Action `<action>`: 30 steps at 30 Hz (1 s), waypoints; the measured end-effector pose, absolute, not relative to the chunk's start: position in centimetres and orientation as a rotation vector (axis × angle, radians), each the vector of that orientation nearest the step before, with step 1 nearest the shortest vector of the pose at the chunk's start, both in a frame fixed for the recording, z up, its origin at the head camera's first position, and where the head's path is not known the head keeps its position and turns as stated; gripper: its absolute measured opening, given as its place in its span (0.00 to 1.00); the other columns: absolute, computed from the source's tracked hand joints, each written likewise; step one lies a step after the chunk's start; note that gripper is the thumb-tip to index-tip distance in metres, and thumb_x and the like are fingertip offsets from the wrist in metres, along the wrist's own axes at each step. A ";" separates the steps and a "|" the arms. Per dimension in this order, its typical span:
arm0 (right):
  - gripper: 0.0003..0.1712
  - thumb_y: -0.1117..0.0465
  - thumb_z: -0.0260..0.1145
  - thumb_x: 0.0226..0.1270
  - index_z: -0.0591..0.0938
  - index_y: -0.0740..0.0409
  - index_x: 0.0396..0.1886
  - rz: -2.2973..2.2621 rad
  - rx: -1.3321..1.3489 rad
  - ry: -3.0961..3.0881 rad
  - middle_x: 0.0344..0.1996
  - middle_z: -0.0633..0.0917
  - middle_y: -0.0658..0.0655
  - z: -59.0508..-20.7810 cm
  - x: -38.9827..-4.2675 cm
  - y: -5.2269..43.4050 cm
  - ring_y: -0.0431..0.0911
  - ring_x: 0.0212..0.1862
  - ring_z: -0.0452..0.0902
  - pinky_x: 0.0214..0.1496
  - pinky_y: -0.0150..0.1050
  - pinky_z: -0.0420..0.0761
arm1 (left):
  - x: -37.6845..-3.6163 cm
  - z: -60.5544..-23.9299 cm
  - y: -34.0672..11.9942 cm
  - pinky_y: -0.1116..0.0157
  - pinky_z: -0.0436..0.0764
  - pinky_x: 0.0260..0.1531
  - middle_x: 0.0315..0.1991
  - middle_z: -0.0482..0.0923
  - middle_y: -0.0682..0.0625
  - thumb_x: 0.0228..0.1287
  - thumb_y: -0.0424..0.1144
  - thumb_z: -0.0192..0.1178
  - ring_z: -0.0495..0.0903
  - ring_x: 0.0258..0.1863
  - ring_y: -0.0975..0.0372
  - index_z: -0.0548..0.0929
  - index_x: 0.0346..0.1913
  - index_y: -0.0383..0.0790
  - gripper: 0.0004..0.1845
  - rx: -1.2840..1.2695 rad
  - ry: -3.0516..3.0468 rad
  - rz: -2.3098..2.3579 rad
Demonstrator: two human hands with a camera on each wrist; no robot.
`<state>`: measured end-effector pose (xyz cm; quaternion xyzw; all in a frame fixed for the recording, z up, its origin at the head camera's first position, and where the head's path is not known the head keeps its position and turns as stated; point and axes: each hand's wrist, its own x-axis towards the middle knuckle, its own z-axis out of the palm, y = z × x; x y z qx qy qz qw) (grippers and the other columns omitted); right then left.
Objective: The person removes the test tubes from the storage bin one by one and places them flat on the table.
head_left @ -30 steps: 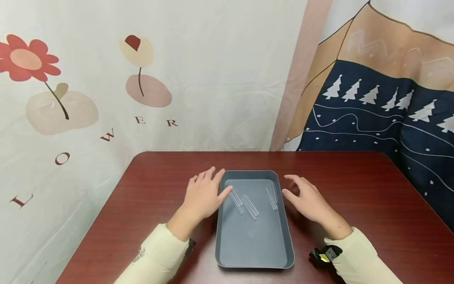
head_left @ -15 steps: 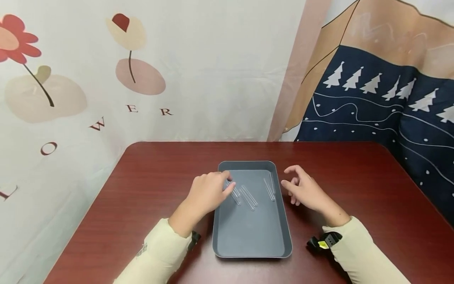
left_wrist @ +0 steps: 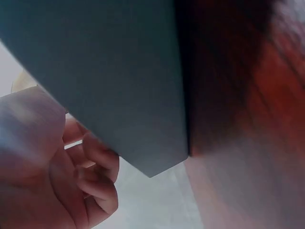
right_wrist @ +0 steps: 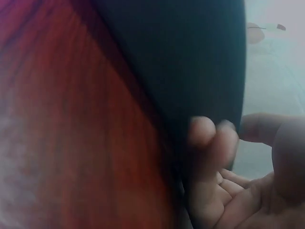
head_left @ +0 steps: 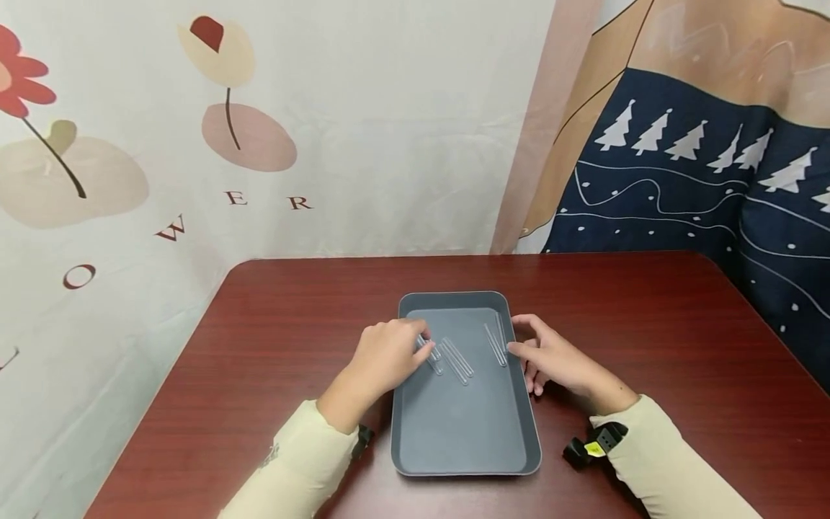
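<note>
In the head view, several clear thin tubes (head_left: 457, 360) that look like test tubes lie in a grey rectangular tray (head_left: 465, 432). My left hand (head_left: 389, 353) reaches over the tray's left rim, its thumb and bent index finger at the upper ends of the leftmost tubes (head_left: 436, 364). Whether they pinch a tube is hidden. My right hand (head_left: 551, 360) is at the right rim, thumb tip by the edge near two more tubes (head_left: 496, 346); its other fingers hang beside the outer wall. Both wrist views show the hands close to the tray's outer side, with tubes out of sight.
The tray stands on a reddish-brown wooden table (head_left: 292, 324). Behind it hangs a pale curtain (head_left: 402, 144) with printed flowers and letters. At the right is dark blue fabric (head_left: 648, 187) with white trees. Dark wrist devices (head_left: 593, 443) sit at the sleeve cuffs.
My left hand has moved from the tray's left edge over the leftmost tubes, its fingers bending down. My right hand has moved left to the right rim. The head view has shifted.
</note>
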<state>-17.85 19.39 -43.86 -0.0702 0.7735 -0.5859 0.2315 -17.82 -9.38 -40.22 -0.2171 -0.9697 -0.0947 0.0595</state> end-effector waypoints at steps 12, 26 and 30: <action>0.38 0.55 0.59 0.76 0.51 0.58 0.76 -1.630 -0.137 2.006 0.21 0.82 0.55 -44.7 -18.0 19.8 0.43 0.17 0.79 0.23 0.40 0.83 | -18.0 -40.8 -10.2 0.65 0.69 0.19 0.26 0.79 0.59 0.64 0.46 0.67 0.72 0.21 0.66 0.80 0.26 0.53 0.10 -0.615 -2.955 -0.328; 0.38 0.54 0.59 0.76 0.52 0.58 0.76 -1.628 -0.197 2.007 0.26 0.84 0.57 -44.6 -18.3 20.3 0.43 0.17 0.80 0.22 0.41 0.83 | -18.3 -41.4 -10.1 0.63 0.68 0.23 0.23 0.68 0.56 0.67 0.51 0.63 0.69 0.23 0.65 0.70 0.20 0.52 0.20 -0.612 -3.102 -0.342; 0.38 0.55 0.59 0.76 0.51 0.59 0.76 -1.622 -0.237 2.006 0.33 0.85 0.59 -44.8 -18.3 20.4 0.43 0.17 0.80 0.22 0.41 0.83 | -18.1 -41.5 -10.0 0.64 0.66 0.23 0.23 0.67 0.55 0.68 0.52 0.62 0.68 0.23 0.65 0.70 0.19 0.50 0.21 -0.617 -3.153 -0.334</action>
